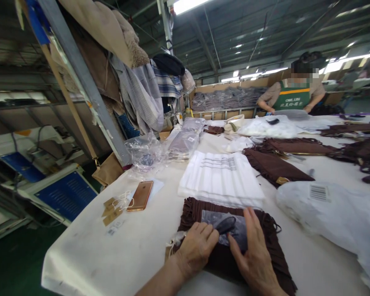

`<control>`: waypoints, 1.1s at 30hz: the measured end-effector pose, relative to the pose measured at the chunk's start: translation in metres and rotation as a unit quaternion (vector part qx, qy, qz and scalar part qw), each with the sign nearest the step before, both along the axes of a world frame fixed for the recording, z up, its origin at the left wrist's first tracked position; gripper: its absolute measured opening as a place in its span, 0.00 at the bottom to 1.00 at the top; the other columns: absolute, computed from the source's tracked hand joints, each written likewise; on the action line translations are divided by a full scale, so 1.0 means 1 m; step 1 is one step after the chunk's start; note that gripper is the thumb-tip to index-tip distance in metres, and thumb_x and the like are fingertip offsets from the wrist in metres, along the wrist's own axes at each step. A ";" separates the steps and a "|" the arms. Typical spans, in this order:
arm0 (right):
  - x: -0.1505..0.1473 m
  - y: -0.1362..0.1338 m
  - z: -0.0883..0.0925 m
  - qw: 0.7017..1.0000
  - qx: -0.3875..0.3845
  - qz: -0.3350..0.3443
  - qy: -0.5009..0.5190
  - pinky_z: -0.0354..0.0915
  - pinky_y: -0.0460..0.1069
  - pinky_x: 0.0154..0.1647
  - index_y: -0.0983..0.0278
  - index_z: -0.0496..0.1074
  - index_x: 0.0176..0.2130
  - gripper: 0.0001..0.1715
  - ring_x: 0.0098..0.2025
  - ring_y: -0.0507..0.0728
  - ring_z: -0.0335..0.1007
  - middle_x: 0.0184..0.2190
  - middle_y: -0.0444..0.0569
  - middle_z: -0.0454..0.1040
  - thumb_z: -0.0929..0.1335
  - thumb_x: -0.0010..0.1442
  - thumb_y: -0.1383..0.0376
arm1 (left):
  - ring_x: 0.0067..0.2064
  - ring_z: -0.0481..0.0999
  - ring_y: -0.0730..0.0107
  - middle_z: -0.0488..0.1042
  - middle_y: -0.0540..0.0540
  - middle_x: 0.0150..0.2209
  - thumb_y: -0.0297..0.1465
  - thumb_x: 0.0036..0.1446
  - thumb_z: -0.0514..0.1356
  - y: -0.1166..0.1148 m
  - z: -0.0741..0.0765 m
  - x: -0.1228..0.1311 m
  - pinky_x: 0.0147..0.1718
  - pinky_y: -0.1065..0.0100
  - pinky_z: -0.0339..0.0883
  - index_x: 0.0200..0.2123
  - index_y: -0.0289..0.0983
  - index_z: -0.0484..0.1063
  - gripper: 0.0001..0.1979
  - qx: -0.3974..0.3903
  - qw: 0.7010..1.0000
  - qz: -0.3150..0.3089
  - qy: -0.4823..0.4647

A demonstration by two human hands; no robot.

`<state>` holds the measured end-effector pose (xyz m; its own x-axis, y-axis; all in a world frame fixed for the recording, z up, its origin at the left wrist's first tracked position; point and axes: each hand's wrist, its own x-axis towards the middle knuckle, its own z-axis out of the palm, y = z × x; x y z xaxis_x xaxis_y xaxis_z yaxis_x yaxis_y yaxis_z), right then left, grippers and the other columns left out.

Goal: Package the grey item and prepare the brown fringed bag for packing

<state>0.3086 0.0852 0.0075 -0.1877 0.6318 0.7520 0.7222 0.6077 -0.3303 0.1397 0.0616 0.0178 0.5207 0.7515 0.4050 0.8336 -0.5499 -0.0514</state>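
Observation:
A folded dark-brown fringed cloth (225,261) lies in front of me on the table. On top of it is a flat grey piece (209,216), with a dark, rounded strap-like item (226,224) across it. My left hand (197,244) is closed, its curled fingers at the near end of the dark item; exactly how they grip it is partly hidden. My right hand (255,255) lies open on the grey piece and the cloth, thumb apart from the straight fingers. By my left wrist, a small tag with white string (174,242) pokes out from the cloth's edge.
Beyond the cloth sits a stack of white printed bags (220,176). A phone (141,196) and cardboard tags (112,210) lie left. More brown fringed cloths (277,168) and a white plastic bag (320,213) are right. A co-worker (292,98) stands across the table.

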 end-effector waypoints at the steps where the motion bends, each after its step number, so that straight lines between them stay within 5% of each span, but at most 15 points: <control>1: 0.001 -0.001 0.003 0.998 0.032 0.023 -0.048 0.48 0.62 0.62 0.70 0.48 0.63 0.35 0.65 0.63 0.46 0.61 0.60 0.56 0.61 0.61 0.65 | 0.37 0.71 0.64 0.73 0.42 0.38 0.24 0.61 0.45 -0.002 -0.001 -0.002 0.38 0.63 0.67 0.40 0.35 0.66 0.11 0.001 1.000 -0.003 0.003; 4: -0.001 0.000 0.002 0.975 0.099 0.046 -0.191 0.37 0.59 0.65 0.68 0.59 0.59 0.28 0.63 0.61 0.51 0.56 0.54 0.66 0.62 0.59 0.65 | 0.41 0.72 0.63 0.73 0.40 0.42 0.24 0.61 0.44 -0.007 0.003 -0.008 0.40 0.62 0.68 0.43 0.33 0.65 0.13 0.024 1.000 -0.009 -0.015; 6: -0.003 0.001 -0.003 0.968 0.097 0.025 -0.230 0.40 0.57 0.64 0.69 0.62 0.57 0.27 0.61 0.60 0.55 0.56 0.53 0.67 0.63 0.59 0.63 | 0.47 0.71 0.62 0.73 0.38 0.46 0.23 0.60 0.44 -0.009 0.006 -0.014 0.44 0.62 0.67 0.46 0.32 0.65 0.15 0.063 0.997 -0.005 -0.033; 10: 0.000 0.000 -0.002 0.967 0.030 0.040 -0.249 0.57 0.59 0.57 0.67 0.60 0.58 0.27 0.59 0.60 0.59 0.57 0.50 0.65 0.61 0.60 0.64 | 0.52 0.70 0.63 0.72 0.37 0.49 0.20 0.58 0.45 -0.005 0.006 -0.023 0.47 0.63 0.67 0.54 0.28 0.61 0.20 0.107 0.993 -0.039 -0.025; 13: 0.006 0.011 0.016 0.964 -0.083 0.059 -0.247 0.59 0.58 0.57 0.67 0.57 0.60 0.28 0.61 0.57 0.57 0.59 0.49 0.63 0.58 0.61 0.64 | 0.48 0.73 0.64 0.74 0.39 0.48 0.21 0.57 0.44 0.002 0.003 -0.024 0.43 0.65 0.70 0.52 0.31 0.63 0.20 0.098 0.992 -0.081 -0.027; 17: 0.018 0.059 0.044 0.935 -0.238 -0.016 -0.261 0.50 0.59 0.62 0.65 0.58 0.60 0.27 0.64 0.58 0.50 0.62 0.51 0.57 0.54 0.64 0.64 | 0.47 0.74 0.66 0.74 0.42 0.47 0.24 0.61 0.43 0.009 0.009 -0.025 0.42 0.66 0.71 0.52 0.34 0.63 0.19 0.127 0.989 -0.066 -0.038; 22: 0.022 0.129 0.044 0.914 -0.259 0.029 -0.310 0.56 0.60 0.58 0.59 0.64 0.56 0.23 0.61 0.62 0.56 0.60 0.53 0.61 0.59 0.63 0.60 | 0.48 0.73 0.68 0.75 0.43 0.46 0.32 0.65 0.43 0.022 0.022 -0.043 0.46 0.70 0.69 0.53 0.34 0.63 0.18 0.171 0.981 -0.037 -0.079; 28: 0.017 0.154 0.021 0.910 -0.225 0.086 -0.336 0.58 0.60 0.55 0.60 0.66 0.55 0.23 0.57 0.63 0.62 0.56 0.54 0.66 0.60 0.63 0.57 | 0.46 0.74 0.66 0.75 0.43 0.44 0.29 0.62 0.50 0.065 0.035 -0.068 0.47 0.66 0.70 0.48 0.36 0.66 0.13 0.005 0.991 0.037 -0.126; 33: 0.021 0.163 0.015 0.925 -0.189 0.082 -0.321 0.63 0.55 0.50 0.62 0.67 0.53 0.21 0.50 0.59 0.68 0.51 0.52 0.72 0.59 0.64 0.61 | 0.49 0.72 0.64 0.74 0.43 0.46 0.23 0.56 0.56 0.124 0.027 -0.054 0.50 0.62 0.67 0.46 0.35 0.67 0.13 -0.121 0.987 0.045 -0.093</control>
<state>0.3291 0.2483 0.0224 -0.6354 0.7498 0.1843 0.7512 0.6556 -0.0772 0.0857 0.1860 0.0453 0.3807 0.8781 0.2898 0.8621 -0.4504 0.2322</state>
